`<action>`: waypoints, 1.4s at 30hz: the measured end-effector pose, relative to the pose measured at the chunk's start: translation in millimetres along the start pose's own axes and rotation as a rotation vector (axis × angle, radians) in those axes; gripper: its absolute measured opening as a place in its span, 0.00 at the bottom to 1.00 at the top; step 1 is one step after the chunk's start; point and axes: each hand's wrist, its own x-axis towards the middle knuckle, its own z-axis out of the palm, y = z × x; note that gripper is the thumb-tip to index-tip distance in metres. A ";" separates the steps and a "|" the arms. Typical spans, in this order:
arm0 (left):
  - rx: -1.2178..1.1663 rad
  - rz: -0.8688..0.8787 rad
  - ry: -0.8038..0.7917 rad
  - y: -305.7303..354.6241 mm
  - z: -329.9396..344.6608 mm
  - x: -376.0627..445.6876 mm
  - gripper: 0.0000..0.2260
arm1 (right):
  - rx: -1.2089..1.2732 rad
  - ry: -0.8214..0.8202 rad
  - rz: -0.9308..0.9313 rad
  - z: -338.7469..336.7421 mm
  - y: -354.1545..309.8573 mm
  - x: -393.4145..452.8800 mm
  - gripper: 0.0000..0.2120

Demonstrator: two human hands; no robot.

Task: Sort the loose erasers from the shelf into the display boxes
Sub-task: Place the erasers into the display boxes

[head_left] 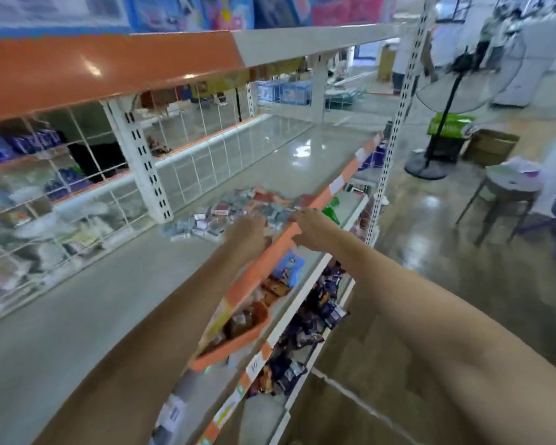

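Observation:
A heap of loose erasers point(235, 208) in small wrapped packs lies on the pale grey shelf point(109, 300), near its orange front edge. My left hand point(249, 234) reaches over the near side of the heap, fingers bent down among the packs; the blur hides whether it holds one. My right hand point(312, 228) rests at the shelf's front edge beside the heap, fingers curled over the orange strip point(270, 261). No display box shows clearly on this shelf.
An orange tray point(235, 345) of goods sits on the shelf below, with dark packets point(318, 303) lower down. A wire-mesh back point(87, 200) and white upright point(142, 162) bound the shelf. A standing fan point(443, 117), a stool point(504, 194) and a cardboard box point(491, 146) stand in the aisle at right.

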 end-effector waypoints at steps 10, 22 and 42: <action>0.018 -0.234 0.047 -44.6 30.5 120.3 0.18 | 0.006 -0.049 -0.088 14.4 52.5 152.5 0.18; -0.062 -0.611 0.159 -17.0 49.7 145.6 0.15 | 0.290 -0.076 -0.306 27.9 110.1 209.5 0.15; -1.226 -1.073 0.775 0.7 1.5 -48.2 0.08 | 0.903 -0.232 -0.960 2.7 -26.6 128.9 0.11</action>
